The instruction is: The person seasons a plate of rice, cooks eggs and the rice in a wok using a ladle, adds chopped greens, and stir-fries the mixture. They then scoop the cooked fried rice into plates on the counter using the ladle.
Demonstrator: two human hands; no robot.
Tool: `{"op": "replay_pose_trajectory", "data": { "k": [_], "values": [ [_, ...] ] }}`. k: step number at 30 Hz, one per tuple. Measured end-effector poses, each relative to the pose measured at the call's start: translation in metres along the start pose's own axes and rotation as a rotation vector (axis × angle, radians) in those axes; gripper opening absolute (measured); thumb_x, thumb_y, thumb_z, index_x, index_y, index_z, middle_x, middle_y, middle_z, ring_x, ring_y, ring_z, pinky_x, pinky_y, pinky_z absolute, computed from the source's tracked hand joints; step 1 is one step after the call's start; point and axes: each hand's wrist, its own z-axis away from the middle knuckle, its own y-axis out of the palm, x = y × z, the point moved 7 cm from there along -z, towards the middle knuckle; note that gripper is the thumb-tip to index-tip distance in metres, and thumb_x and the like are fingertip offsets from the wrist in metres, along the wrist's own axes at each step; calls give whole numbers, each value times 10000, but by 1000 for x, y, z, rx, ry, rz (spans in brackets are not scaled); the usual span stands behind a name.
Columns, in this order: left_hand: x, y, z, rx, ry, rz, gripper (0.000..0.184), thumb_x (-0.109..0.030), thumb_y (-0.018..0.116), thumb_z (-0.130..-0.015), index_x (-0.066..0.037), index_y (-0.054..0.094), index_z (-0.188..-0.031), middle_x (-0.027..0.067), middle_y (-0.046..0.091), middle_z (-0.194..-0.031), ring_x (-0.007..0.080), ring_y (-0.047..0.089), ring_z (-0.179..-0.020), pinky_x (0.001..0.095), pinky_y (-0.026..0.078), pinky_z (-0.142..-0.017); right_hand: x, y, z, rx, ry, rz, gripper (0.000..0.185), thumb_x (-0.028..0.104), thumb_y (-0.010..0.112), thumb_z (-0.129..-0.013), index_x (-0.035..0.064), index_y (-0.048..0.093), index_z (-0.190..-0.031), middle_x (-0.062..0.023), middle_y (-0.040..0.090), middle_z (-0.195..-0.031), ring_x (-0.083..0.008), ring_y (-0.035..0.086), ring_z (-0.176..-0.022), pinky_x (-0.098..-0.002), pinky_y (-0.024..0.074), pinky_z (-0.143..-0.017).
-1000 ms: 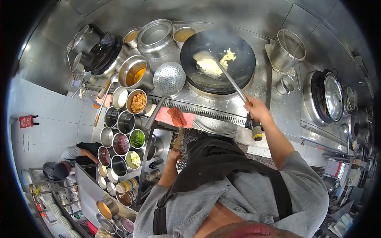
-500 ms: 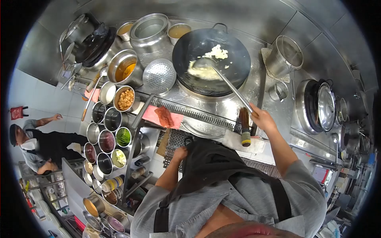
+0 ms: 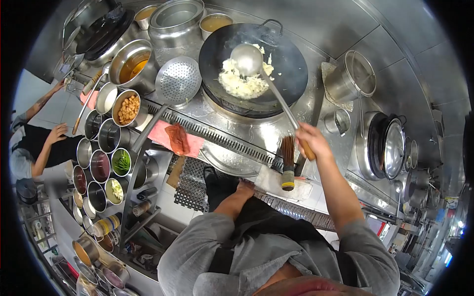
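Steel ladle (image 3: 281, 101) | right hand (image 3: 313, 141) wrapped round its handle, nearer | long axis runs forward-left into black wok (image 3: 292, 64), bowl over pale food (image 3: 237, 89) | left hand (image 3: 244, 188) near desk (image 3: 316, 104) edge, grip can't tell

A wide, round, black metal wok (image 3: 289, 74) sits open side up, a thin looped handle rising from its far rim and a dull sheen on its inner wall. Pale yellow, soft, lumpy food (image 3: 242, 88) lies in its bowl, spread in a loose, uneven heap left of the middle, with a few small crumbs scattered apart to the right and whitish haze near the far side. A long-handled steel ladle (image 3: 282, 102) slants across the wok: its round, pale grey head covers part of the food, though contact is hard to tell, and its straight metal shaft crosses the near right rim, ending in a brown wooden grip.
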Motion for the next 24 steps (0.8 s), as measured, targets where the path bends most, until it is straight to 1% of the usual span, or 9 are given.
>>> {"op": "replay_pose_trajectory", "data": {
  "k": [2,4,5,7,9,11,18,20,24],
  "values": [
    [-3,8,-25,-32,-56,30,607,-286,458,-920,-62,308,-1464,139,240,-1547,311,183,-1442,505,128,-1165,-2,-11,-37,14,-75,186,556,125,581,-874,23,413,-1394,-63,575,-685,-166,533,-445,-300,404,-401],
    [-6,-3,-4,13,-61,8,627,-326,543,-886,-38,386,-1420,152,317,-1511,317,279,-1407,483,218,-1146,17,-6,-29,-406,-767,1247,550,136,575,-882,26,403,-1393,-79,611,-720,-165,552,-460,-333,405,-412],
    [-3,-34,30,71,-88,157,604,-300,543,-852,-54,428,-1392,174,405,-1439,329,360,-1350,461,286,-1111,13,0,-13,-365,-461,1234,579,155,582,-866,31,394,-1400,-227,613,-765,-309,638,-684,-426,499,-662],
    [16,-39,60,114,-132,314,588,-273,543,-818,-71,471,-1365,197,493,-1366,342,442,-1294,438,355,-1077,-20,-7,27,-266,-400,969,590,157,589,-861,34,395,-1404,-216,617,-755,-305,634,-668,-421,499,-646],
    [55,-36,75,-358,70,383,532,-235,552,-776,-49,547,-1275,216,577,-1242,366,556,-1147,428,443,-982,-24,-13,37,-147,-339,713,600,159,597,-855,36,396,-1407,-204,620,-746,-300,630,-653,-416,499,-631],
    [106,-35,141,-359,-173,528,448,-215,587,-741,-51,616,-1157,226,612,-1168,362,574,-1121,427,452,-972,-32,-11,35,38,33,241,615,152,621,-835,48,414,-1404,-194,633,-772,-297,628,-668,-401,506,-656],
    [281,137,285,-225,-899,426,327,-252,556,-807,-27,701,-995,185,665,-1085,338,618,-1061,405,496,-900,22,6,-23,-355,-383,1357,630,181,608,-833,43,394,-1410,-223,678,-921,-393,656,-859,-406,506,-789],
    [278,169,308,-353,-1080,736,369,-268,563,-796,6,682,-1013,214,670,-1044,348,661,-949,399,536,-813,17,-3,10,-361,-398,1336,566,173,609,-839,55,455,-1370,-222,676,-946,-378,660,-906,-411,496,-833],
    [229,221,283,-280,-831,855,438,-255,594,-749,64,634,-1047,234,671,-1013,326,696,-727,403,574,-630,20,-22,89,-244,-368,902,520,136,613,-832,62,501,-1335,-230,670,-945,-368,659,-925,-408,492,-851]
  ]
}}
